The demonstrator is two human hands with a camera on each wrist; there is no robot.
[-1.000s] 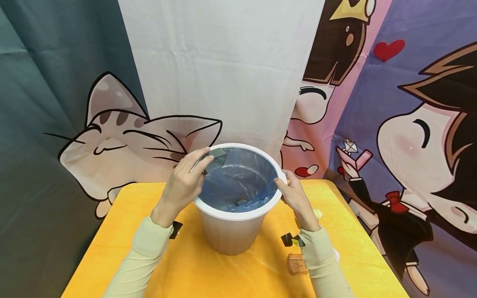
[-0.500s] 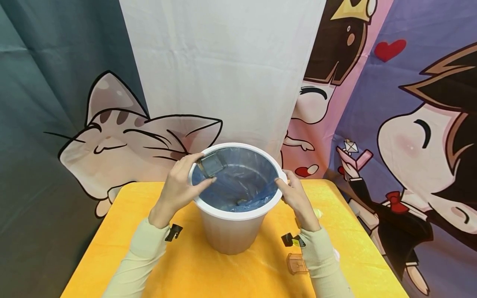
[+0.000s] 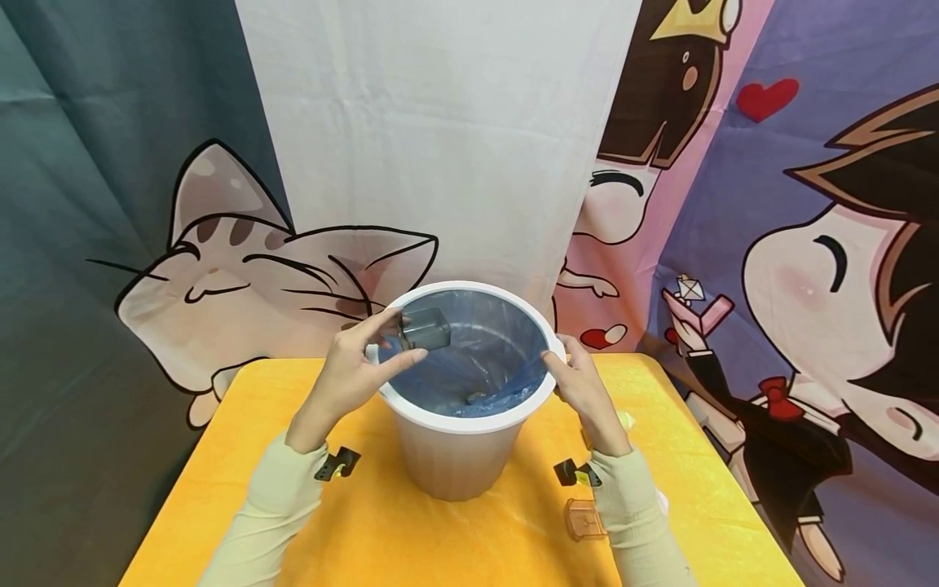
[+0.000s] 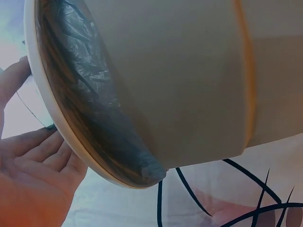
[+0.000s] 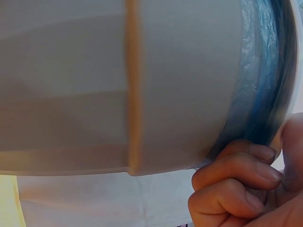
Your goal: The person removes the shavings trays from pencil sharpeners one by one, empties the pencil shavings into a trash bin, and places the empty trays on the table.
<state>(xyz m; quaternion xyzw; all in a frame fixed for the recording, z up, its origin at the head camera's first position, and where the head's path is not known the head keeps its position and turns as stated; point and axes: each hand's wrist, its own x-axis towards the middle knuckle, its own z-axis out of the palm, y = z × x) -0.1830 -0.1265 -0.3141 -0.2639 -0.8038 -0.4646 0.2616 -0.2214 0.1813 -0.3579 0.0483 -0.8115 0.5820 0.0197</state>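
In the head view, a white bin (image 3: 458,461) lined with a blue plastic bag (image 3: 455,375) stands upright. Thumb and fingers of my left hand (image 3: 346,371) hold a small dark see-through plastic box (image 3: 429,329) above the bin's left inner side, tipped on its side. On the opposite edge, my right hand (image 3: 578,387) grips the white rim, thumb on top. The right wrist view has the curled fingers of this hand (image 5: 236,184) under the rim beside the folded-over bag. From the left wrist, my left hand (image 4: 42,165) appears beyond the rim, with the box mostly hidden.
The bin stands on a yellow-covered table (image 3: 381,530). An orange-brown see-through plastic piece (image 3: 584,519) lies near my right sleeve, and a pale yellow item (image 3: 626,421) shows partly behind that wrist. A small dark speckled thing (image 3: 475,397) lies in the bag. Cartoon-printed curtains hang behind.
My left hand has turned and shifted slightly, its thumb now below the box. The box has rotated in its hold over the bin. My right hand stays on the rim.
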